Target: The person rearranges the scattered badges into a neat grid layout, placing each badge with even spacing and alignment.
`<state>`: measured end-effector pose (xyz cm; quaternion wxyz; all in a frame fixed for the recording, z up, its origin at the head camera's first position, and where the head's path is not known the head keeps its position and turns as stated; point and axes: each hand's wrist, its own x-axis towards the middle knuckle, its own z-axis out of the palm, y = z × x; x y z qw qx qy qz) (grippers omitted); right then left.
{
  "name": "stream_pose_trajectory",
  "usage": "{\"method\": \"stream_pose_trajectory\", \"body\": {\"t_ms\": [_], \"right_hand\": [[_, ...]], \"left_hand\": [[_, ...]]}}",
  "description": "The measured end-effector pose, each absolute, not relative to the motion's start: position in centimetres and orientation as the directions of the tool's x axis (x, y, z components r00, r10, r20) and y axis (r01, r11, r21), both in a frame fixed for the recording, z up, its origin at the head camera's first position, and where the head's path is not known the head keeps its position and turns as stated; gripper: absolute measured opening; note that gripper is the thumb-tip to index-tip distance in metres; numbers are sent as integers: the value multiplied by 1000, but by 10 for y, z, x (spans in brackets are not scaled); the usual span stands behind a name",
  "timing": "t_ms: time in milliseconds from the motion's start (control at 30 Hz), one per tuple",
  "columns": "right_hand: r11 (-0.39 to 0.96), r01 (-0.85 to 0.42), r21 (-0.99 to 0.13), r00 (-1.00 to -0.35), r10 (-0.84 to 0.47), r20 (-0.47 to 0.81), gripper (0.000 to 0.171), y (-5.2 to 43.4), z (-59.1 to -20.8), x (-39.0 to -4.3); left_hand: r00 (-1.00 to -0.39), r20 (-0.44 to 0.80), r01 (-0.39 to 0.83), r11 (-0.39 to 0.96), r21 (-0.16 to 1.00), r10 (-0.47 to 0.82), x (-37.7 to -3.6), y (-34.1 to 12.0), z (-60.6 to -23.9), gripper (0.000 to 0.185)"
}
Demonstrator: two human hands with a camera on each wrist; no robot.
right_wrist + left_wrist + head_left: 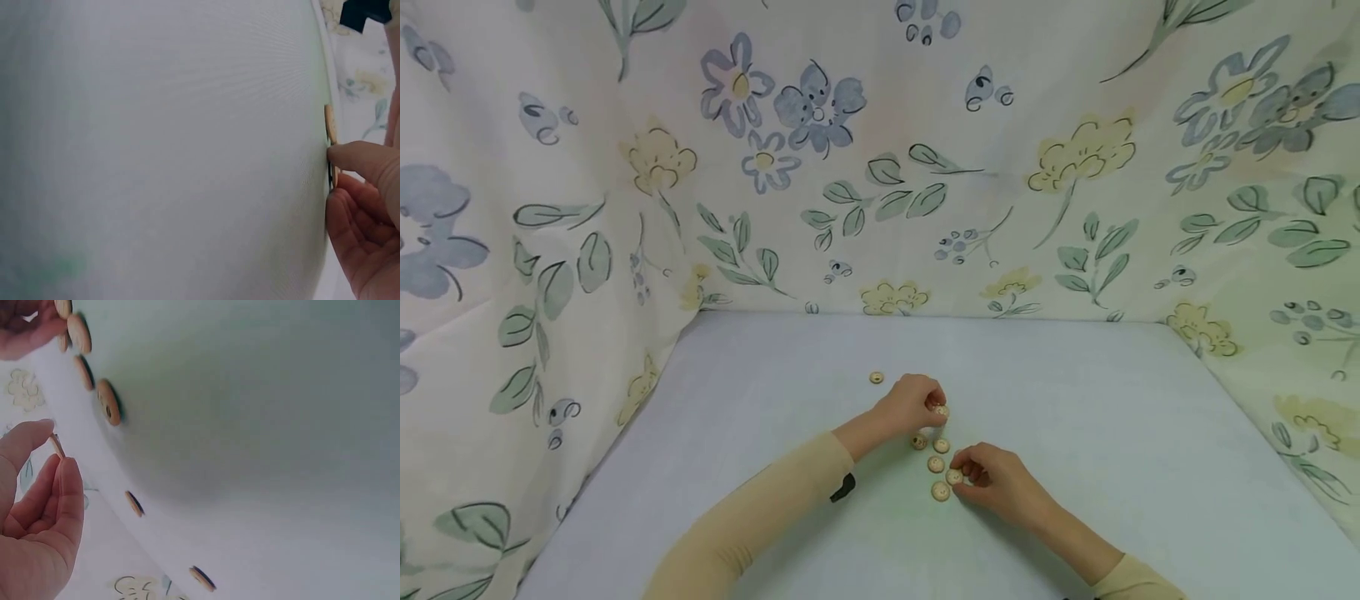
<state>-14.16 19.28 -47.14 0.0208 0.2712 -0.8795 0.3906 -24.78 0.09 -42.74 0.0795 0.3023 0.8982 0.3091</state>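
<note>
Head view, left hand [912,406] pinching button [942,411]

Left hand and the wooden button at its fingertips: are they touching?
Touching. The left wrist view shows the left hand pinching the button edge-on between thumb and forefinger, lifted off the table. The head view agrees.

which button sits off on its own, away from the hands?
The lone button up-left of the left hand. The others cluster in a short line between the two hands, by the right hand.
</note>
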Motion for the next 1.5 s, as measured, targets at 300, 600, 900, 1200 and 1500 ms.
{"method": "stream_pose_trajectory", "body": {"t_ms": [300, 600, 900, 1200, 1500], "right_hand": [[552, -497, -670, -850, -466, 246, 20, 192, -471, -141], [534, -513, -673, -839, -479, 260, 20, 191, -471, -139], [536, -529, -658, -833, -476, 282, 20, 189, -473, -139], [562, -519, -644, -843, -460, 278, 22, 190, -473, -140], [552, -521, -651, -842, -461, 282, 21, 191, -471, -139]], "left_hand": [[-838, 65, 472, 662, 582, 541, -276, 28, -428, 14], [-871, 34, 427, 723, 544, 489, -294, 47, -441, 13], [-881, 34, 423, 754, 503, 471, -304, 54, -456, 10], [-886, 57, 422, 752, 507, 459, -307, 59, -455, 11], [-888, 51, 414, 748, 518, 457, -305, 62, -451, 10]]}}
